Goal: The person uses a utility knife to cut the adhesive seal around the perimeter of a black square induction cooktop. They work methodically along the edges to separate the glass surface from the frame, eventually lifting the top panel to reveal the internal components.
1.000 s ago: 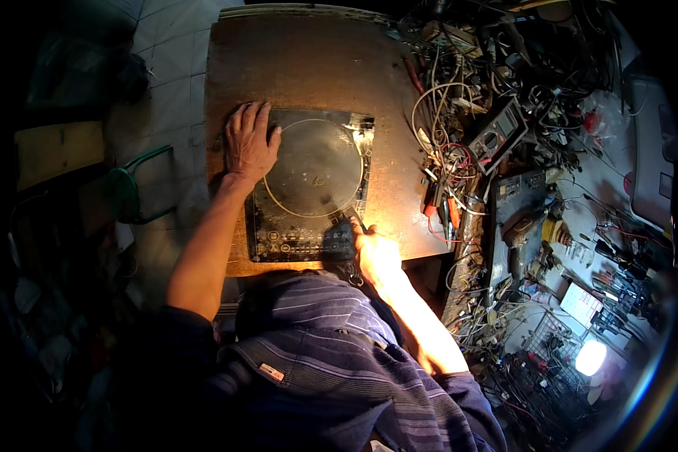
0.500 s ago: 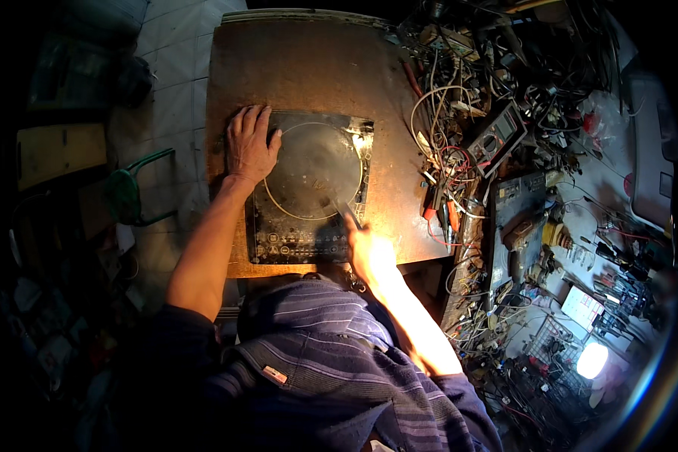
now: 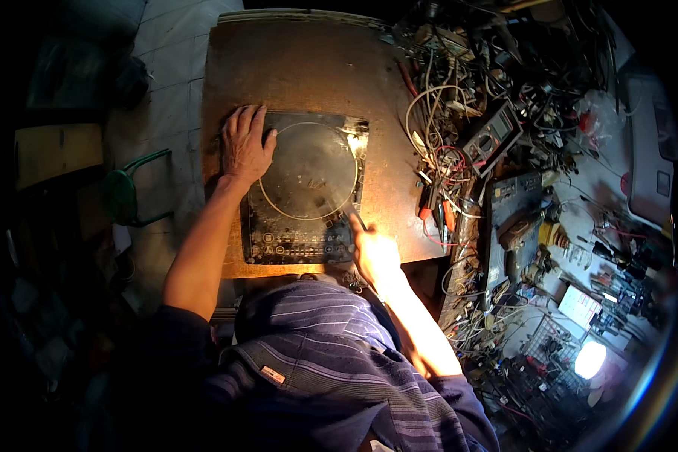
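A black glass induction cooktop (image 3: 309, 181) with a round ring mark and a row of touch controls lies flat on a brown wooden board (image 3: 301, 68). My left hand (image 3: 245, 143) rests palm down on its far left corner, fingers spread. My right hand (image 3: 373, 252) sits at the cooktop's near right corner in bright lamp light, gripping a thin dark tool (image 3: 356, 220) whose tip touches the cooktop's right edge.
Right of the board lies a dense clutter of wires (image 3: 444, 113), a multimeter (image 3: 493, 139), circuit boards and small parts. A bright lamp (image 3: 589, 360) glows at lower right. A green chair frame (image 3: 128, 192) stands on the tiled floor to the left.
My right hand has shifted slightly along the cooktop's near right corner, and the thin tool now points up along the right edge. My left hand has stayed put.
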Demonstrator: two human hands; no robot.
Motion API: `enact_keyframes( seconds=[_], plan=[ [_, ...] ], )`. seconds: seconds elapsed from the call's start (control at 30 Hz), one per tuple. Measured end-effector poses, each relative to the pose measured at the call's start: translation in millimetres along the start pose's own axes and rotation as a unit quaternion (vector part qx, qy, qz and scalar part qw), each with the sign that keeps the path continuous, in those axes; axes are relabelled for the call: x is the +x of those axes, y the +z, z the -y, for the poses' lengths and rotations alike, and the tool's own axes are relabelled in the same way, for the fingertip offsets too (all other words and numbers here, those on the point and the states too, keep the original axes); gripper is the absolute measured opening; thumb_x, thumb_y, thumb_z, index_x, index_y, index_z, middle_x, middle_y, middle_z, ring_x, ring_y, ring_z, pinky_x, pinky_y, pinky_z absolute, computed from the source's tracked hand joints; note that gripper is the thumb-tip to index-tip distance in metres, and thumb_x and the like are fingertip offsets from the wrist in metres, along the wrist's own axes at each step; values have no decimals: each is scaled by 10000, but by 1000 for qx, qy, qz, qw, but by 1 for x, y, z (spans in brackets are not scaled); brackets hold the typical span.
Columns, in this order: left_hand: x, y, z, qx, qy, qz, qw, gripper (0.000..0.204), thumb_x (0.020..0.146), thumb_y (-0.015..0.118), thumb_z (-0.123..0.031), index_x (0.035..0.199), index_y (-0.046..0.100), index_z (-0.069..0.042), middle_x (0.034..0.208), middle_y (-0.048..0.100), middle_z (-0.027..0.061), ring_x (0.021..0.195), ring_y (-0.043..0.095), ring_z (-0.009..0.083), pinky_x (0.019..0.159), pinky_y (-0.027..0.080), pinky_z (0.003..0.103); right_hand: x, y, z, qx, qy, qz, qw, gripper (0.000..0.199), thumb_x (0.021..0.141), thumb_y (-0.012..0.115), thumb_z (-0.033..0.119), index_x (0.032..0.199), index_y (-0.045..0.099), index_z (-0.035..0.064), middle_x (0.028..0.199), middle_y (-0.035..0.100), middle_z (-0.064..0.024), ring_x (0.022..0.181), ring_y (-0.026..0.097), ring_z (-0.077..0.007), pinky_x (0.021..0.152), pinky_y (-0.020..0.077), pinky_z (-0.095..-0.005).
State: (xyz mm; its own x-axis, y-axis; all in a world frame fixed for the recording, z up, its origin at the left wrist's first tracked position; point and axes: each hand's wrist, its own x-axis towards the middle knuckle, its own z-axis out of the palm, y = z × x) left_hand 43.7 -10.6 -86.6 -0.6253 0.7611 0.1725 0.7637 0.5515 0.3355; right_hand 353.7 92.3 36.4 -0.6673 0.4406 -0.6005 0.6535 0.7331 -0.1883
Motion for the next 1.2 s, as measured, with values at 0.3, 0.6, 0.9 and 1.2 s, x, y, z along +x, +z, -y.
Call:
enact_keyframes(
  seconds=[0.3, 0.6, 0.9, 1.2],
  plan=[
    [0, 0, -2, 5, 8, 8, 1000, 556, 1010, 648, -305, 1494, 504, -72, 1495, 472, 156, 1416, 379, 382, 1177, 316, 554, 32, -12, -1, 81, 72, 50, 993, 560, 1126, 374, 442, 1212, 644, -41, 1004, 706, -317, 953, 731, -461, 854, 603, -492],
    [3, -7, -6, 6, 8, 1, 1000, 578, 963, 691, -303, 1460, 538, -52, 1477, 493, 139, 1405, 398, 347, 1174, 325, 527, 47, -38, 23, 17, -27, 89, 996, 355, 1099, 446, 304, 1256, 677, 85, 959, 714, -293, 975, 740, -425, 836, 601, -487],
    [0, -3, -8, -2, 7, 0, 1000, 573, 964, 688, -301, 1458, 536, -54, 1470, 492, 140, 1399, 400, 352, 1171, 326, 532, 26, 6, 11, 50, 53, 81, 994, 513, 1125, 384, 408, 1434, 576, 47, 950, 680, -343, 944, 723, -479, 830, 620, -472],
    [0, 1, -5, -7, 13, -8, 1000, 565, 974, 685, -296, 1463, 530, -59, 1472, 487, 144, 1405, 390, 360, 1168, 327, 536, -12, 8, -13, -54, -33, 15, 998, 470, 1078, 476, 198, 1537, 509, 106, 952, 666, -238, 820, 729, -414, 746, 629, -470]
  ],
)
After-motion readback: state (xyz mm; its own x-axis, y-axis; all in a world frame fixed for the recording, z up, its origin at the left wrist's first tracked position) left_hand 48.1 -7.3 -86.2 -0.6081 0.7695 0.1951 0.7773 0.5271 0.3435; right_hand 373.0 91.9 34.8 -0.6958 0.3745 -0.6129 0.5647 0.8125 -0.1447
